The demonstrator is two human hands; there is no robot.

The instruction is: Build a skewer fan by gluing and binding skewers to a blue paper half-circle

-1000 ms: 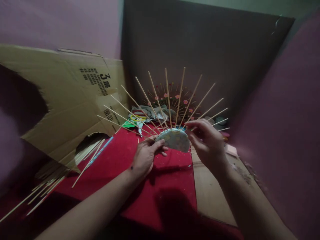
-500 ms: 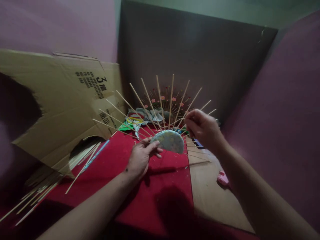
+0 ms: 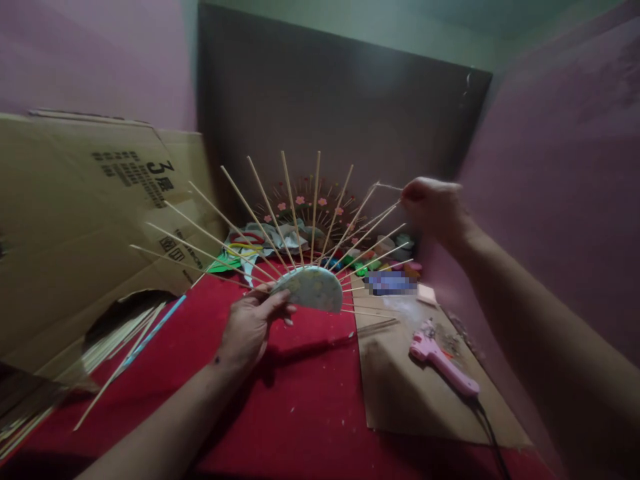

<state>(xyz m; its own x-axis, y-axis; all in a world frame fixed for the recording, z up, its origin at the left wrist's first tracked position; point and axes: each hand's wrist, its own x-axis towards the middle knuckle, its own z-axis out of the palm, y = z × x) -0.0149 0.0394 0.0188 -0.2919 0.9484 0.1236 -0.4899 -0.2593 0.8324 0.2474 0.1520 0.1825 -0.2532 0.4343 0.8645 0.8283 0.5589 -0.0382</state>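
Pinching a pale half-round board (image 3: 317, 291), with thin wooden sticks (image 3: 315, 207) fanning past its fingers, is the left hand (image 3: 249, 327); the right hand (image 3: 436, 208), fingertips closed, holds thin whitish string (image 3: 390, 186) (pink plastic glue gun (image 3: 447, 367) below them).

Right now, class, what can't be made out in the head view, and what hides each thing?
All in the head view:
Left hand: some fingers hidden behind the half-round piece.
Right hand: fingertips too dim and small to show the exact grip.
Thin strand: too fine to tell its material.
Blue item: blurred into blocks.
Cord: cut off by the bottom edge.
Flowered piece: partly covered by sticks.
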